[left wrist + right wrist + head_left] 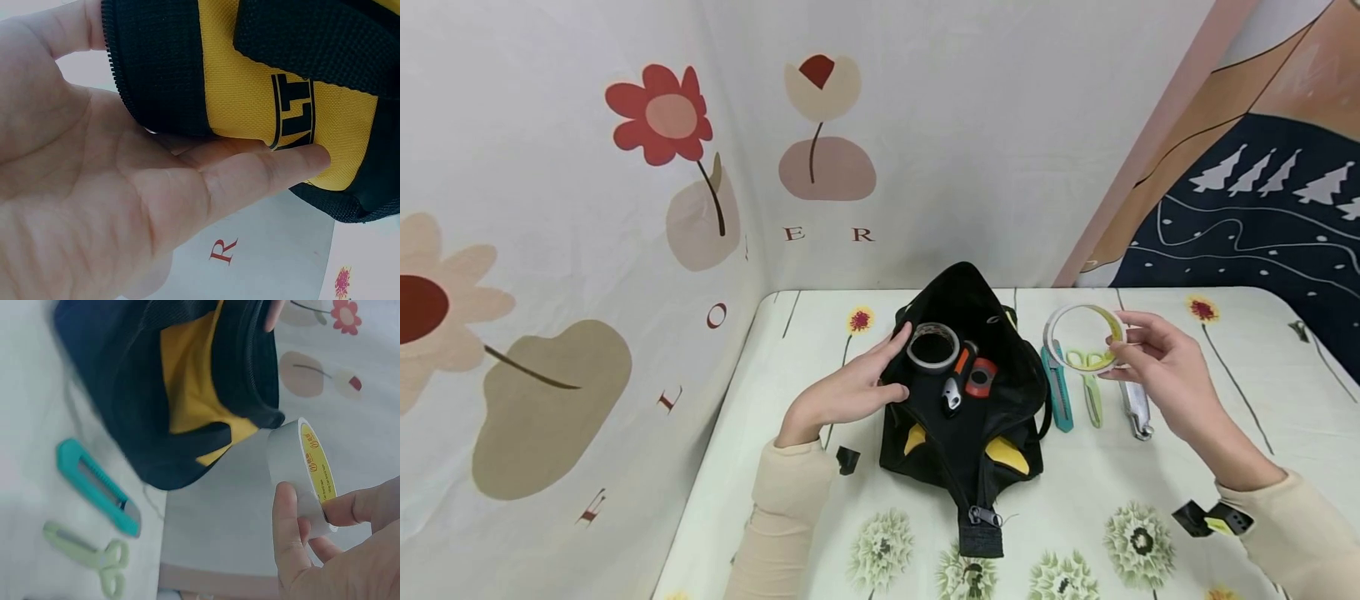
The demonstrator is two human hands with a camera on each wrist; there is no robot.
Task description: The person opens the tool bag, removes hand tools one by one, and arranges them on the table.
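Note:
A black and yellow zippered tool bag (966,467) stands with its mouth spread. Inside it lie a dark tape roll (933,347), an orange and black utility knife (957,385) and a red tape measure (981,378). My left hand (853,385) grips the bag's left rim, its fingers along the yellow outer side (250,100) in the left wrist view. To the right of the bag, my right hand (1172,367) pinches a white tape roll (294,465) with a yellow inner core between thumb and fingers, held up in the air beside the bag.
On the flowered tablecloth (1195,483), right of the bag, lie a teal box cutter (97,487), light green scissors (87,550) and a silver metal tool (1137,410). The bag's zipper pull (984,517) hangs at its front end. A printed cloth wall (940,183) rises behind.

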